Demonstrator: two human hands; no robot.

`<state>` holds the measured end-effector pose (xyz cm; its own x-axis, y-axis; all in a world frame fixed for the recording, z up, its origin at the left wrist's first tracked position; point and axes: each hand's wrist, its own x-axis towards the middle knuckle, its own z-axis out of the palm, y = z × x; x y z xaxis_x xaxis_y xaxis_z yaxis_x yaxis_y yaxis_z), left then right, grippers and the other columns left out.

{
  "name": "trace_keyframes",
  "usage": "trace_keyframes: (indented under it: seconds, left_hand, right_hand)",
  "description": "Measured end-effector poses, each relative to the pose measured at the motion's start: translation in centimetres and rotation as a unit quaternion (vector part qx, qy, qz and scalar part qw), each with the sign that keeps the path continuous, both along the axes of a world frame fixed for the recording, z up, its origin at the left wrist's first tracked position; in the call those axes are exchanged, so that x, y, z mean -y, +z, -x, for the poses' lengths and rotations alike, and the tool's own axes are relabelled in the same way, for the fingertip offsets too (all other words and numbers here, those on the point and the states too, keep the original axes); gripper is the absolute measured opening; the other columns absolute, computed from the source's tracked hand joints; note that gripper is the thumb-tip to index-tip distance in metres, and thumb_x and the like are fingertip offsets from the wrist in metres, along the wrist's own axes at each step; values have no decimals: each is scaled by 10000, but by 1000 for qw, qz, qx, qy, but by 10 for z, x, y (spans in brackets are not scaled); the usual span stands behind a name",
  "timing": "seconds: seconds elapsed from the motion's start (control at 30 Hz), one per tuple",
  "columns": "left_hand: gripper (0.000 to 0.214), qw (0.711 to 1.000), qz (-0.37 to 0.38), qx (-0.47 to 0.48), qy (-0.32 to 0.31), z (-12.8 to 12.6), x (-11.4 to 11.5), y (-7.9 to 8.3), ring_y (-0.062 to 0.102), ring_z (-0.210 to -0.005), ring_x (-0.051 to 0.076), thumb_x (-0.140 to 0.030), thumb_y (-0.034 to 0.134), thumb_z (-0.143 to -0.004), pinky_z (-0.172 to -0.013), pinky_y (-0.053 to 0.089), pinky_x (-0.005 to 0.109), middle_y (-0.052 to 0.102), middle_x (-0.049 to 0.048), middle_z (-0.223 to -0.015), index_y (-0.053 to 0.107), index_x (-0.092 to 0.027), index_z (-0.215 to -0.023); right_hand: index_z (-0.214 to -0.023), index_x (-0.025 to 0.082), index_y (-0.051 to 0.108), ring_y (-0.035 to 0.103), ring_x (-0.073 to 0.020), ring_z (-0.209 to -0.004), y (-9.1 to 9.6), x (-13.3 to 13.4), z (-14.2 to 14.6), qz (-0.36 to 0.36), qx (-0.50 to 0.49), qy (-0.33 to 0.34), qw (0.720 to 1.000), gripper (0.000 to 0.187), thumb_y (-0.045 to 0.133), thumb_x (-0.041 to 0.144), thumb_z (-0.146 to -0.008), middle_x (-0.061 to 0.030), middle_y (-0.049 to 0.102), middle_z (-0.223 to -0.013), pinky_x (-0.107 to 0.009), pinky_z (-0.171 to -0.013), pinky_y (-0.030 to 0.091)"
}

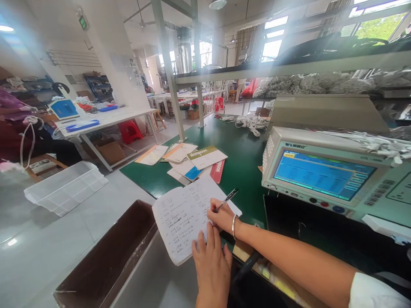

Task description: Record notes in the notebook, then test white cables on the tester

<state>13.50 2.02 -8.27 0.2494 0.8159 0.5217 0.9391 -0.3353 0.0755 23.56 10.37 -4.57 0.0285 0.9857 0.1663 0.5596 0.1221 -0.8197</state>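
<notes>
The room is a workshop with a pale grey glossy floor (48,239) and white walls. A green worktop (237,158) runs away from the camera, carried by grey metal posts (167,72) that support an upper shelf (289,68). A white table (109,117) stands to the left, with a red stool (130,130) under it. Windows (272,42) at the far right admit strong daylight. A ceiling lamp (217,4) hangs overhead.

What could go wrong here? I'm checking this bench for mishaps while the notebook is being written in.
1. The notebook overhangs the green bench's corner above an open cardboard box; if the left hand lifts, it might slip in.
2. The right hand writes with the pen close to the tester; an elbow swing could bump its buttons.
</notes>
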Motion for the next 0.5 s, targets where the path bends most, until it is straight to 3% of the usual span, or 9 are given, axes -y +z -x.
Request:
trace_keyframes:
  seconds: [0.5]
  left_hand:
    - [426, 1000, 4, -3, 4, 0, 0, 1, 441, -1046, 319, -269, 397, -806, -842, 414, 482, 511, 51, -1241, 505, -138, -1197]
  right_hand:
    - [-563, 192, 338, 315, -87, -507, -1, -1, 0, -6, 11, -21, 1000, 121, 433, 165, -633, 63, 349, -485, -221, -495, 232]
